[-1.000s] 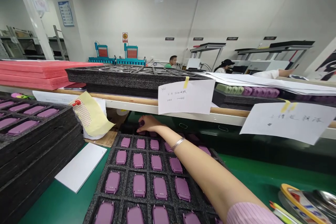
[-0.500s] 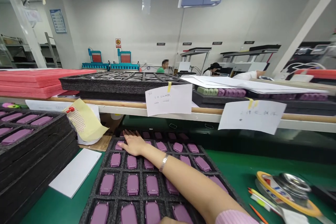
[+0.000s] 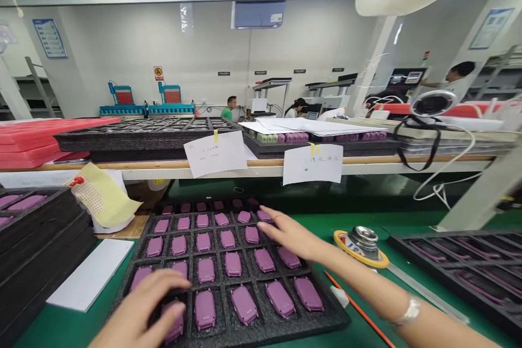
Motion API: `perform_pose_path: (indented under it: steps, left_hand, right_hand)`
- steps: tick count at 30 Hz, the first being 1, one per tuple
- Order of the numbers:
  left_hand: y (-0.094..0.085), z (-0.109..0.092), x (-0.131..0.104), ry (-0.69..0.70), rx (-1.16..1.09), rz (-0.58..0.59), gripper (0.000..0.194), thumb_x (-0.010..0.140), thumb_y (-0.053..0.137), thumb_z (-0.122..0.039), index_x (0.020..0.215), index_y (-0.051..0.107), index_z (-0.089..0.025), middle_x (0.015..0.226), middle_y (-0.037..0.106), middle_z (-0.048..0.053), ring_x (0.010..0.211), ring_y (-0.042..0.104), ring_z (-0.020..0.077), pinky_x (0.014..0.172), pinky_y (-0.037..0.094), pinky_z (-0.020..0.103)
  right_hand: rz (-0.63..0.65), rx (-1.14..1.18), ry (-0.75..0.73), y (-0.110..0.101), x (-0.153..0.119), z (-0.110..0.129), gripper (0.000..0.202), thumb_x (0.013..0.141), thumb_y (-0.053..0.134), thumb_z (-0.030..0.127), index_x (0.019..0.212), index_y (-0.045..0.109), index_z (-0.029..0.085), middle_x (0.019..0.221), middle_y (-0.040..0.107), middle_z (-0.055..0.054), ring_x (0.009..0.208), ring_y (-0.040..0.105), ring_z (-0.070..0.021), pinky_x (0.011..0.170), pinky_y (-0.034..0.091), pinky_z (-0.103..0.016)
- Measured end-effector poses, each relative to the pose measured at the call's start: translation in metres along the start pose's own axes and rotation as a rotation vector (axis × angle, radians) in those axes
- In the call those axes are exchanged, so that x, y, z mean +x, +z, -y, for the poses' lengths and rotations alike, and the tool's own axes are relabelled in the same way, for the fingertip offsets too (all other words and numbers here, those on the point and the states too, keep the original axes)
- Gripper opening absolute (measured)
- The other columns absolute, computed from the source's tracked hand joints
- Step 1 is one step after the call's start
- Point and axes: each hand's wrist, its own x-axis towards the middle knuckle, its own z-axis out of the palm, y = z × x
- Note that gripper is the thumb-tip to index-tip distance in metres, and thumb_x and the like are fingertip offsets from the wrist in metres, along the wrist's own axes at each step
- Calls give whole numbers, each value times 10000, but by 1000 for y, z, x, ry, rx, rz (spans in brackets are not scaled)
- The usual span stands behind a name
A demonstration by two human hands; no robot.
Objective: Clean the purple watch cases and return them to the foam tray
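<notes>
Black foam first, head view: tray (image 3: 318, 322) lay flat on the green table (image 3: 346, 337), purple cases (image 3: 205, 309) one to a compartment, most set roughly upright, several skewed. Left hand (image 3: 147, 304) spread over the tray's near-left corner, fingers loosely bent, thumb apart, partly covering cases there; no grip seen, contact unclear. Right hand (image 3: 291, 236) at the far-right corner, fingers extended, grasping nothing visible, fingertips on or just above a corner case. Orange stick (image 3: 361, 311) lay beyond the right edge. Step in hand, as judged: tending seated cases by touch. Next move seemed to call for light fingertips, each case kept inside its foam walls.
</notes>
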Motion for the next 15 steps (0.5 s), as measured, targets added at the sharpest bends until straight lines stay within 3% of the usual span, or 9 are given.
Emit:
perform_pose_path:
  steps: [2,3,6,10,12,15]
  left_hand:
    - [-7,38,-12,-131,147,-245,447,874,560,-535,1222,684,-284,1383,631,83,1356,504,359,1201,316,493]
    - [-9,55,-17,-200,180,-311,512,842,569,-552,1233,668,-237,1377,632,117,1350,509,382,1194,323,520]
    - [-9,82,-30,-430,117,-293,566,822,559,-585,1204,657,-180,1287,692,161,1281,580,414,1116,418,547]
    - [-11,69,-38,-611,-136,-316,567,689,709,-636,1034,703,-186,1197,736,170,1212,613,458,1049,467,543]
    - [-11,57,-41,-711,-471,-293,513,590,826,-547,928,718,-177,1073,771,153,1111,670,428,980,529,478]
    - [-7,42,-54,-750,-1014,-371,378,634,841,-396,923,734,-177,956,787,84,907,730,297,830,591,363]
  right_hand:
    - [-48,90,183,-18,-8,-24,536,1029,440,472,1441,498,134,1521,475,-210,1411,451,-334,1167,338,-557]
    - [-43,144,268,-22,-11,-34,481,1030,463,469,1383,545,152,1441,552,-188,1312,550,-317,1099,423,-551]
    - [12,328,448,-21,-16,-46,374,1011,541,466,1206,629,160,1169,684,-96,985,690,-219,877,572,-441]
    - [73,579,524,-9,-13,-29,397,1011,526,498,1126,655,141,1053,718,-73,895,707,-192,838,579,-407]
    - [101,690,536,-7,-13,-14,439,1016,478,519,1106,671,135,1027,746,-94,882,730,-206,852,583,-412]
    - [107,798,520,-9,-25,5,423,954,498,518,1029,713,162,982,785,-138,891,761,-266,865,595,-395]
